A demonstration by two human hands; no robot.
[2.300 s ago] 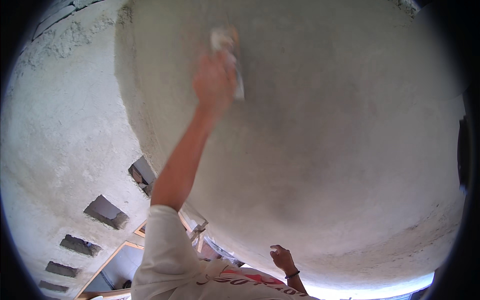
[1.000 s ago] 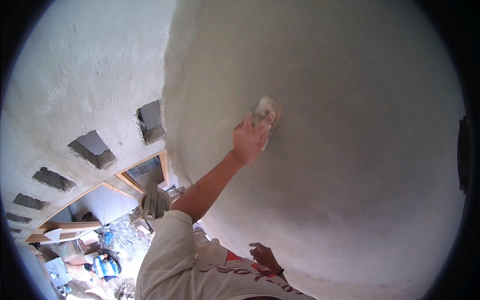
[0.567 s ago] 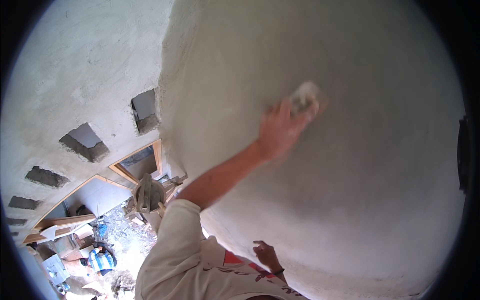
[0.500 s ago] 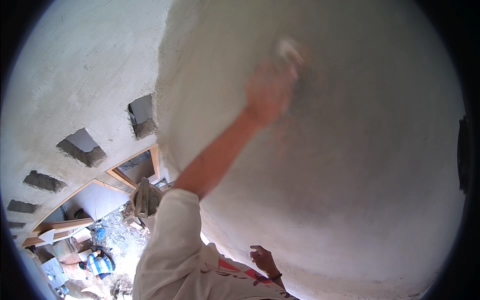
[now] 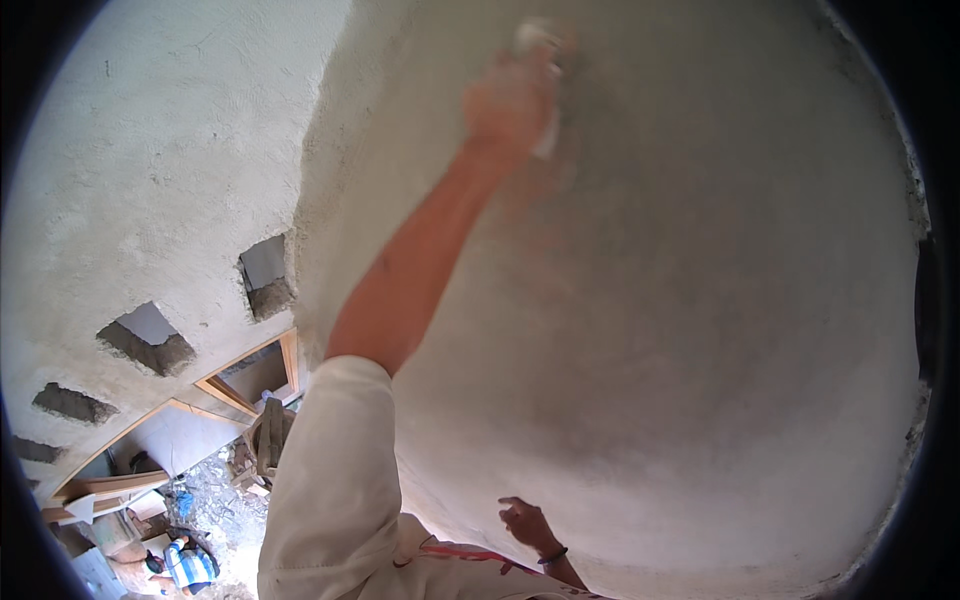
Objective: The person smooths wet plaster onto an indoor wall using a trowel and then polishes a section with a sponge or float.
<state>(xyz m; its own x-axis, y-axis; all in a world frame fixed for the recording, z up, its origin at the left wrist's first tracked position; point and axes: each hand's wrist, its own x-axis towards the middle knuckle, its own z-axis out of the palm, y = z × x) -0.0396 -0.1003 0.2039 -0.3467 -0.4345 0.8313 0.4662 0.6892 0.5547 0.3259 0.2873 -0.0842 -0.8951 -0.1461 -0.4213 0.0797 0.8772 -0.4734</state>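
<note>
My left hand [image 5: 505, 110] is raised high against a grey plastered wall [image 5: 650, 300], the arm stretched up from a pale sleeve. Its fingers close around a pale flat plastering tool [image 5: 540, 38], pressed to the wall; motion blur hides its exact kind. One light end of the tool shows above the fingers, and another light edge below them. Low down in front of my shirt, my right hand [image 5: 527, 525] is empty, with a dark band at the wrist. Its fingers are apart and loosely bent, near the wall; I cannot tell whether they touch it.
On the left, a lighter rough wall [image 5: 170, 180] has several square holes [image 5: 150, 335]. Wooden frames [image 5: 245, 385] stand below it. Beside my sleeve is a bucket with boards [image 5: 270, 435]. A person in a striped shirt [image 5: 192, 565] is on the littered floor [image 5: 225, 495] far below.
My left hand has moved up and a little left across the wall with the tool. The view has shifted slightly, and my right hand stays low, much as before.
</note>
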